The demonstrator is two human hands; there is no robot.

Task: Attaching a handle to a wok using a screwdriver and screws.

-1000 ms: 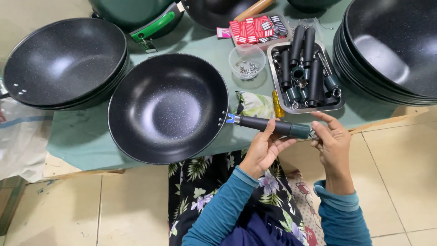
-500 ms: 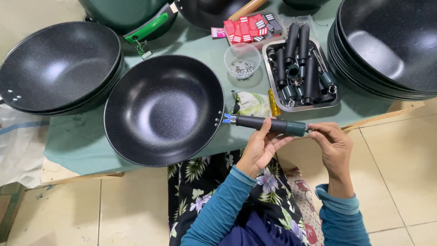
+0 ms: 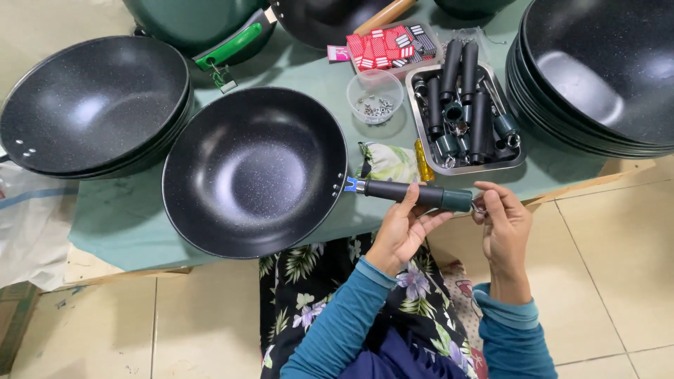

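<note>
A black speckled wok (image 3: 256, 172) rests on the green table cover in front of me. Its dark handle (image 3: 414, 194) points right, off the table edge. My left hand (image 3: 401, 228) cups that handle from below, thumb on top. My right hand (image 3: 502, 221) pinches the small metal ring at the handle's green end cap (image 3: 460, 201).
A steel tray (image 3: 516, 158) of loose handles sits behind the wok handle, beside a clear bowl of screws (image 3: 375, 97) and a box of red labels (image 3: 386, 43). Stacked woks stand at left (image 3: 91, 105) and right (image 3: 597, 70). A yellow-handled tool (image 3: 423, 160) lies by the tray.
The view has shifted so that the wok sits a little further left. My hands stay on the handle, the right one working at its end.
</note>
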